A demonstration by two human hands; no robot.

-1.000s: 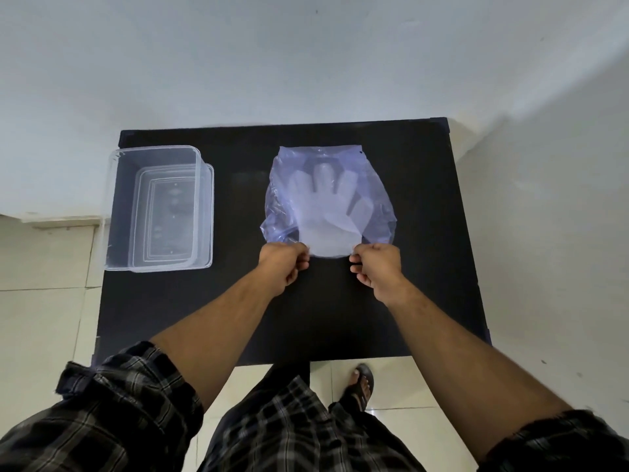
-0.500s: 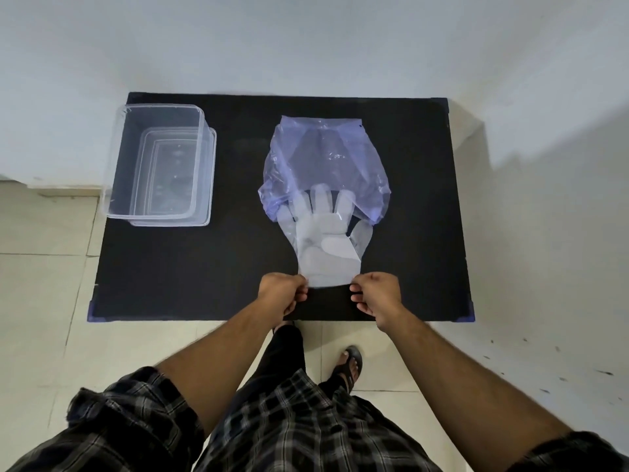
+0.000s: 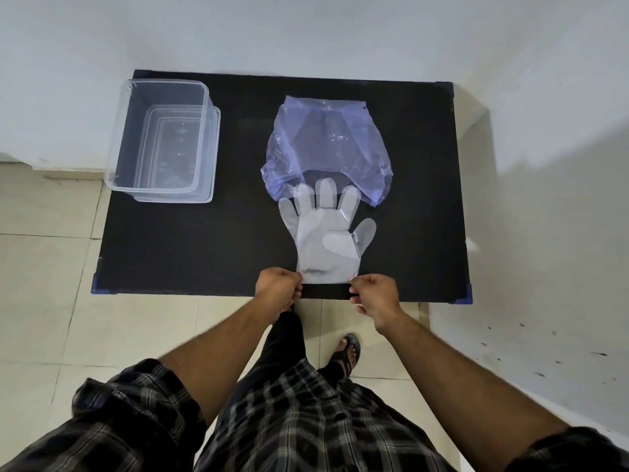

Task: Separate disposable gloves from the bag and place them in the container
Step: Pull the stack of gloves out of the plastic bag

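A stack of clear disposable gloves [image 3: 323, 240] lies flat on the black table [image 3: 190, 247], fingers pointing away from me. Its fingertips still sit under the mouth of the translucent purple bag [image 3: 326, 144], which lies behind it. My left hand [image 3: 277, 287] pinches the left corner of the glove cuff. My right hand [image 3: 374, 292] pinches the right corner. Both hands are at the table's near edge. The clear plastic container [image 3: 163, 144] stands open and holds nothing at the table's far left.
White walls close in behind the table and on the right. Pale floor tiles lie to the left and in front. My sandalled foot [image 3: 347, 349] stands just below the table's near edge.
Both hands have pulled the gloves toward me, out of the bag. The palm and thumb are now outside; only the fingertips stay under the bag's mouth. The bag stayed put.
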